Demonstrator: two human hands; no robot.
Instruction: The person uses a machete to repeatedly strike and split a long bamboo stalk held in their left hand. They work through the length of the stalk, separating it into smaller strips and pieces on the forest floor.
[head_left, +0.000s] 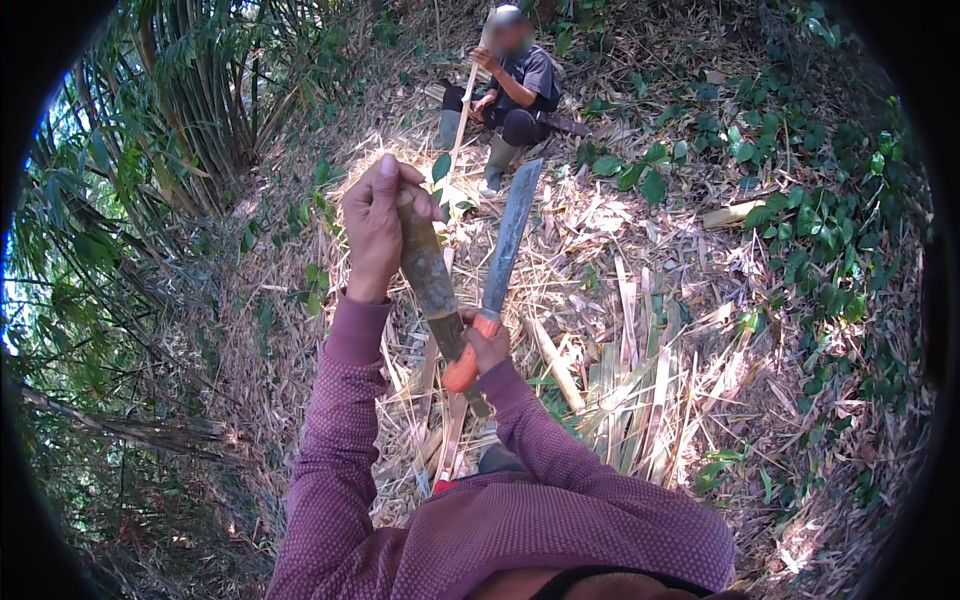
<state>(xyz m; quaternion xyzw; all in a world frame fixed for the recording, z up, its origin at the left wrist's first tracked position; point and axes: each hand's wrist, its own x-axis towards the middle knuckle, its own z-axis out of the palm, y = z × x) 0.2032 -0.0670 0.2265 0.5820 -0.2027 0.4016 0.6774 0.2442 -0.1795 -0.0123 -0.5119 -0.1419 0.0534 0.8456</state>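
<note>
Standing on a slope littered with dry leaves and split cane, the person holds a bamboo stalk (430,275) upright and slightly tilted in front of the chest. Left hand (372,225) wraps the top end of the stalk, grip closed around it, thumb over the cut end, likely to keep it steady while the blade works lower down. Right hand (485,345) is closed around the orange handle of a machete (508,240); the long blade points up and away, lying just beside the stalk on its right, edge close to the bamboo near the lower part, an angle that suits shaving or splitting along the grain. The stalk's lower end runs down past the right hand toward the ground (640,330), among pale strips of split bamboo (620,400) that lie fanned out at the feet. Both forearms are in purple knit sleeves (345,440). Upslope, well apart, a second person (510,95) sits in dark clothes and rubber boots, holding a thin pale cane upright. Green bamboo clumps (200,100) stand at left; broad-leaved undergrowth covers the right.
</note>
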